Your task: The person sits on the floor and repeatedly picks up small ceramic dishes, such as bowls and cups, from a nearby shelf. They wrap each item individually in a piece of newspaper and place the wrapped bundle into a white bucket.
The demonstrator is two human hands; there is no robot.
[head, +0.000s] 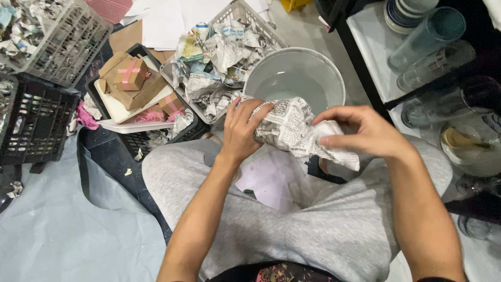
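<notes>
A bundle wrapped in crumpled newspaper [290,125] is held over my lap, just in front of a white bucket [323,65] with water in it. My left hand [241,128] is closed around the bundle's left end. My right hand [360,130] pinches a loose flap of the newspaper at the right side. What is inside the wrapping is hidden.
A grey basket [261,21] full of crumpled newspaper stands behind the bucket. Cardboard boxes with pink tape [130,73] lie on a tray at the left, beside black and grey crates [36,120]. Drinking glasses [428,36] and bowls fill a dark shelf at the right.
</notes>
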